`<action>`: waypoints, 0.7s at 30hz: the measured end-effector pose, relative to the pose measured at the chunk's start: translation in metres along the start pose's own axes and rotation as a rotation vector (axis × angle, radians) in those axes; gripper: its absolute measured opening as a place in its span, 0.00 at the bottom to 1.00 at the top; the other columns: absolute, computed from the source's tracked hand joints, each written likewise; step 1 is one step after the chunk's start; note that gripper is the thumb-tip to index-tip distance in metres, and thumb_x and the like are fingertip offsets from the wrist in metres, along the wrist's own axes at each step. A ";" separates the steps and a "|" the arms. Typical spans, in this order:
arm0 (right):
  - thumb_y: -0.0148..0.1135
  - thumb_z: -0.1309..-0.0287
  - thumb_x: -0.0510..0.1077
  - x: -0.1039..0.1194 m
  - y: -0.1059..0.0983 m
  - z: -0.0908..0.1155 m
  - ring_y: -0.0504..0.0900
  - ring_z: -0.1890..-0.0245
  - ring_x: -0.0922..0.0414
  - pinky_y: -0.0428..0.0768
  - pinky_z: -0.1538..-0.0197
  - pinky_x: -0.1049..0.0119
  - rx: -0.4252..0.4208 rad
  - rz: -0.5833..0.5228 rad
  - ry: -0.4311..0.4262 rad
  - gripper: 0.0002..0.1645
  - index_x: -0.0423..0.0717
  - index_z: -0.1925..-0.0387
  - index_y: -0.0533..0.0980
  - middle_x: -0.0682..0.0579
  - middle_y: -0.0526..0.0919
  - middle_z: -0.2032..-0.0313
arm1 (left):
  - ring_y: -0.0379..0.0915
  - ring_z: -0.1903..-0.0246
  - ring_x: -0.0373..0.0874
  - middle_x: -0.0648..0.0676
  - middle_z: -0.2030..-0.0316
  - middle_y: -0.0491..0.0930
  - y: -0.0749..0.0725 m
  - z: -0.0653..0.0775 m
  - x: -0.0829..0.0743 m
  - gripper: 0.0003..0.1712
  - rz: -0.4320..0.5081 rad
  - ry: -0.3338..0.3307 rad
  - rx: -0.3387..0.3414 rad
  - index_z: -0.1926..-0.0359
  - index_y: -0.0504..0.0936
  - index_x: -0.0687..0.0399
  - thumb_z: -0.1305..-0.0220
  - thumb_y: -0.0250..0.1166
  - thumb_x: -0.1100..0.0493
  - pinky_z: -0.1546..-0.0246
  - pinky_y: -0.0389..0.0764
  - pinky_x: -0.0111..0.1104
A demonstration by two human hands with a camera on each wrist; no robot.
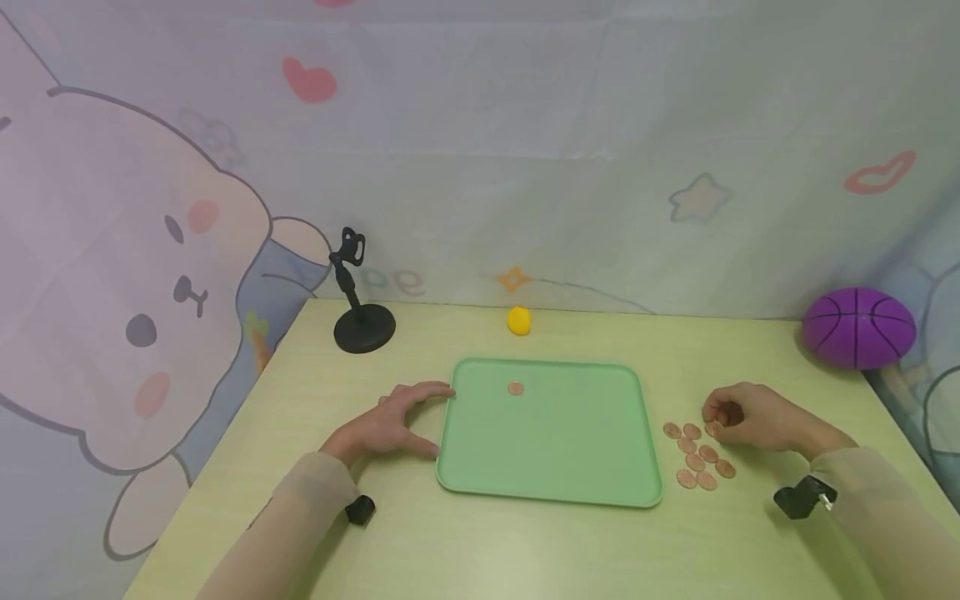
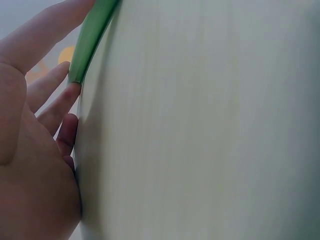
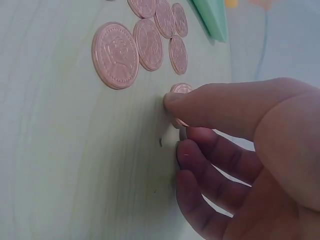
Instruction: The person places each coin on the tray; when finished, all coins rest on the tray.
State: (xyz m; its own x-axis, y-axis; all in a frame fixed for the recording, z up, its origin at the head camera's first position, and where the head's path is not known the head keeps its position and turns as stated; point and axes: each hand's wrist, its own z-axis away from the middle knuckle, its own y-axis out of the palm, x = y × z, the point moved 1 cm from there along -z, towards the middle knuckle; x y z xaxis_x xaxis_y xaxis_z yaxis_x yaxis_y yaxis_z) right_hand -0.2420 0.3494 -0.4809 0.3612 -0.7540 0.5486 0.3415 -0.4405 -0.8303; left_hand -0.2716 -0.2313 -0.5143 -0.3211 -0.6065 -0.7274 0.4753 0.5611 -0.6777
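Note:
My left hand [image 1: 377, 427] rests at the left rim of a shallow green tray [image 1: 551, 487], its thumb and fingers spread and touching the edge. In the left wrist view the fingers lie along the tray's rim [image 2: 92, 42]. A single copper coin [image 1: 515, 388] lies inside the tray, toward the back. To the tray's right, my right hand [image 1: 761, 417] pinches another copper coin [image 3: 181, 89] low over the table, thumb across its face and the other fingers curled. Several more coins [image 1: 707, 454] lie flat in a loose cluster beside that hand.
Behind the tray sits a small yellow object [image 1: 519, 321]. A black stand [image 1: 364, 327] with a round base is at the back left, and a purple ball [image 1: 858, 329] at the back right corner. A printed cloth [image 1: 480, 167] hangs along the table's far edge.

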 end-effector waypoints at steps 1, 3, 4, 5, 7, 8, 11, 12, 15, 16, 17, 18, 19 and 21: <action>0.74 0.41 0.38 0.000 0.000 0.000 0.73 0.69 0.68 0.74 0.63 0.70 -0.004 -0.001 -0.003 0.07 0.48 0.65 0.81 0.60 0.78 0.70 | 0.57 0.32 0.51 0.44 0.22 0.65 0.000 0.000 0.000 0.52 0.000 0.001 0.000 0.25 0.72 0.32 0.51 0.85 0.45 0.35 0.51 0.57; 0.75 0.41 0.37 0.000 0.000 0.000 0.73 0.69 0.68 0.75 0.63 0.70 -0.011 0.001 -0.005 0.08 0.49 0.65 0.81 0.60 0.78 0.70 | 0.57 0.32 0.52 0.44 0.22 0.64 0.000 0.000 0.000 0.52 -0.001 0.004 0.000 0.25 0.72 0.32 0.51 0.85 0.45 0.35 0.51 0.57; 0.75 0.41 0.37 0.000 0.000 0.001 0.74 0.68 0.68 0.75 0.63 0.70 -0.013 -0.002 -0.006 0.08 0.50 0.65 0.81 0.60 0.78 0.70 | 0.57 0.32 0.52 0.44 0.22 0.64 0.000 0.000 0.000 0.52 0.000 0.003 0.000 0.25 0.72 0.32 0.51 0.85 0.44 0.35 0.52 0.57; 0.74 0.41 0.37 -0.001 0.001 0.001 0.74 0.68 0.68 0.76 0.63 0.70 -0.015 0.000 -0.008 0.09 0.50 0.65 0.81 0.60 0.78 0.70 | 0.57 0.32 0.52 0.44 0.22 0.64 0.000 0.000 0.000 0.52 0.001 0.003 0.000 0.25 0.72 0.33 0.52 0.85 0.44 0.35 0.52 0.57; 0.74 0.42 0.36 0.000 0.001 0.002 0.75 0.68 0.68 0.77 0.62 0.70 -0.017 -0.008 -0.015 0.09 0.51 0.65 0.80 0.60 0.79 0.70 | 0.57 0.32 0.52 0.45 0.22 0.64 0.001 0.000 0.000 0.52 0.002 0.005 0.000 0.25 0.72 0.33 0.51 0.85 0.45 0.36 0.52 0.57; 0.74 0.42 0.36 0.000 0.001 0.002 0.75 0.68 0.68 0.77 0.62 0.70 -0.017 -0.012 -0.016 0.10 0.51 0.65 0.80 0.60 0.79 0.70 | 0.57 0.32 0.52 0.45 0.22 0.64 0.001 0.000 -0.001 0.52 0.003 0.005 0.002 0.25 0.72 0.33 0.52 0.85 0.45 0.36 0.52 0.57; 0.74 0.42 0.35 0.000 0.001 0.003 0.76 0.68 0.68 0.79 0.62 0.70 -0.021 -0.023 -0.030 0.11 0.51 0.64 0.80 0.60 0.79 0.70 | 0.57 0.31 0.52 0.45 0.23 0.65 0.001 0.000 0.000 0.52 0.005 0.006 0.003 0.25 0.72 0.33 0.52 0.85 0.45 0.35 0.51 0.58; 0.74 0.42 0.34 0.000 0.001 0.003 0.76 0.67 0.68 0.79 0.62 0.70 -0.020 -0.029 -0.034 0.11 0.51 0.65 0.80 0.60 0.79 0.70 | 0.57 0.31 0.53 0.45 0.23 0.65 0.001 0.000 0.000 0.52 0.005 0.008 0.003 0.25 0.72 0.34 0.52 0.85 0.45 0.35 0.51 0.58; 0.74 0.41 0.34 0.000 0.000 0.003 0.76 0.67 0.68 0.79 0.62 0.70 -0.025 -0.041 -0.055 0.11 0.51 0.64 0.80 0.60 0.80 0.69 | 0.57 0.30 0.53 0.45 0.23 0.65 0.001 0.000 0.001 0.52 0.005 0.011 -0.001 0.26 0.72 0.33 0.52 0.85 0.45 0.34 0.51 0.59; 0.74 0.41 0.34 0.000 0.000 0.004 0.76 0.67 0.68 0.79 0.62 0.69 -0.030 -0.047 -0.063 0.11 0.51 0.65 0.80 0.60 0.80 0.69 | 0.57 0.30 0.53 0.45 0.23 0.66 0.000 0.000 0.001 0.52 0.006 0.013 -0.002 0.26 0.72 0.33 0.52 0.85 0.45 0.34 0.50 0.60; 0.74 0.40 0.34 -0.001 0.000 0.004 0.76 0.67 0.68 0.79 0.62 0.70 -0.032 -0.050 -0.071 0.11 0.50 0.64 0.80 0.60 0.80 0.69 | 0.57 0.30 0.54 0.45 0.23 0.66 0.000 0.000 0.001 0.52 0.005 0.015 -0.003 0.26 0.73 0.33 0.52 0.85 0.45 0.33 0.50 0.60; 0.74 0.40 0.34 -0.001 0.001 0.004 0.76 0.67 0.67 0.79 0.62 0.70 -0.036 -0.055 -0.077 0.10 0.50 0.65 0.80 0.60 0.80 0.69 | 0.57 0.30 0.54 0.45 0.23 0.66 0.000 0.000 0.001 0.52 0.006 0.017 -0.003 0.26 0.73 0.33 0.52 0.85 0.45 0.33 0.50 0.60; 0.74 0.40 0.34 -0.001 0.001 0.004 0.77 0.67 0.67 0.79 0.62 0.70 -0.039 -0.059 -0.082 0.10 0.51 0.64 0.80 0.60 0.80 0.68 | 0.57 0.30 0.54 0.45 0.23 0.66 0.000 0.000 0.002 0.52 0.007 0.019 -0.004 0.26 0.73 0.33 0.52 0.85 0.45 0.34 0.50 0.60; 0.74 0.40 0.35 -0.002 0.001 0.005 0.77 0.66 0.67 0.79 0.61 0.70 -0.040 -0.059 -0.090 0.10 0.51 0.64 0.80 0.60 0.81 0.68 | 0.57 0.30 0.54 0.45 0.23 0.66 0.000 0.000 0.003 0.52 0.007 0.021 -0.003 0.26 0.73 0.33 0.52 0.85 0.45 0.34 0.50 0.60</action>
State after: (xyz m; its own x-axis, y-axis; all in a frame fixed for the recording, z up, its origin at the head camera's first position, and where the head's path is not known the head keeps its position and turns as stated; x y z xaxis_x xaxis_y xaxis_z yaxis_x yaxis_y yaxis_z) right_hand -0.2385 0.3529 -0.4825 0.4182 -0.6802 0.6020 0.3305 -0.5033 -0.7984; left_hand -0.2723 -0.2326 -0.5164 -0.3348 -0.5903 -0.7345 0.4757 0.5670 -0.6725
